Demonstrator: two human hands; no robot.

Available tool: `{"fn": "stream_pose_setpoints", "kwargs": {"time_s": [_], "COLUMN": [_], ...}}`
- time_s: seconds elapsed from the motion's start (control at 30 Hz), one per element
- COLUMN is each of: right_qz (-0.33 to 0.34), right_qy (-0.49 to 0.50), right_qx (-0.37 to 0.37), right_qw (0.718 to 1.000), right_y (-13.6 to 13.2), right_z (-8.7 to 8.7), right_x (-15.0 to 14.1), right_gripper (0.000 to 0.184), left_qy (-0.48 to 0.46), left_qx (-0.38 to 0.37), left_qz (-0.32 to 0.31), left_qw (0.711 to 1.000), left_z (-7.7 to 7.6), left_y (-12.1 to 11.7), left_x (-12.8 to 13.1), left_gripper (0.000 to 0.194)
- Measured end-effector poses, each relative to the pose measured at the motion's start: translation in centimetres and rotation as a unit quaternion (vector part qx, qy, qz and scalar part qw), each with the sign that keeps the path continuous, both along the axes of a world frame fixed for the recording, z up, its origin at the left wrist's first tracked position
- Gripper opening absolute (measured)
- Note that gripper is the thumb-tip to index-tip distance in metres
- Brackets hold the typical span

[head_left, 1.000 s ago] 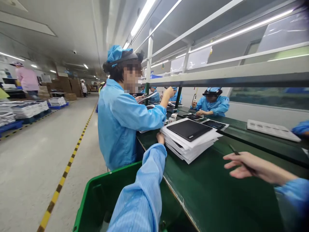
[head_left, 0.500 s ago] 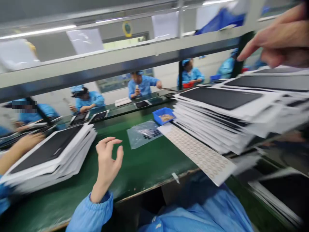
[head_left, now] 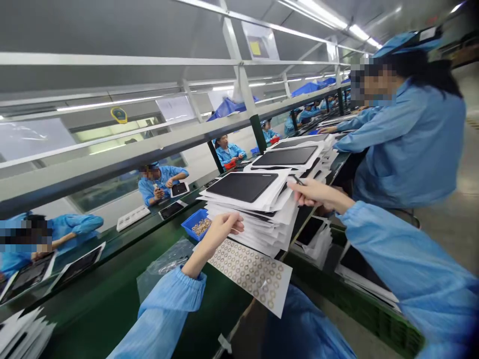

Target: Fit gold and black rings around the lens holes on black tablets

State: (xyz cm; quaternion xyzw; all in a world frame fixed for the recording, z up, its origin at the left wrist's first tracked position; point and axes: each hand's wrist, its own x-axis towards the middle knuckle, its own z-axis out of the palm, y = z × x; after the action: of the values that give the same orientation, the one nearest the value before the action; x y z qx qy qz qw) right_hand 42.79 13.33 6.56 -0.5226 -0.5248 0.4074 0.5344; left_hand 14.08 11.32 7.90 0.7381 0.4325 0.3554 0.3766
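Your left hand (head_left: 220, 233) is open, its fingers curled loosely beside the lower left edge of the nearer stack (head_left: 254, 219), and nothing shows in its grip. You can't be sure from this view whether the fingertips touch the stack. Your right hand (head_left: 318, 194) is pinched closed around a thin dark tool (head_left: 298, 180), just beside the stack's right edge, at about 3 o'clock from it.

So the nearer stack sits between your hands, at about 2 o'clock from the left. It is a tilted pile of white sheets, too many and too uneven to count, topped by one flat black slab (head_left: 242, 187) with a matte face. A second white stack (head_left: 295, 159), also topped by one black slab, stands touching it at about 1 o'clock.

On the green surface (head_left: 101, 304) are one blue tray (head_left: 196, 224) of small brass-coloured pieces at 10 o'clock from your left hand, one clear plastic bag (head_left: 164, 267) at 8 o'clock, and one white sheet of round tan stickers (head_left: 252, 276) at 4 o'clock.
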Motion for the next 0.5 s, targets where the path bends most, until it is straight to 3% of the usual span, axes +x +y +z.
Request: {"fn": "stream_pose_setpoints", "kwargs": {"time_s": [0.17,0.5], "right_qz": [0.079,0.073], "right_qy": [0.030,0.087], "right_qx": [-0.041,0.023], "right_qw": [0.996,0.993], "right_y": [-0.4,0.9], "right_z": [-1.0,0.5], "right_x": [-2.3,-4.1], "right_gripper": [0.044,0.037], "left_qy": [-0.095,-0.166], "left_qx": [-0.115,-0.253], "left_qz": [-0.025,-0.088], "left_qw": [0.988,0.949], "left_z": [0.2,0.2], "left_y": [0.5,0.2], "left_x": [1.1,1.8], "left_gripper": [0.052,0.062]}}
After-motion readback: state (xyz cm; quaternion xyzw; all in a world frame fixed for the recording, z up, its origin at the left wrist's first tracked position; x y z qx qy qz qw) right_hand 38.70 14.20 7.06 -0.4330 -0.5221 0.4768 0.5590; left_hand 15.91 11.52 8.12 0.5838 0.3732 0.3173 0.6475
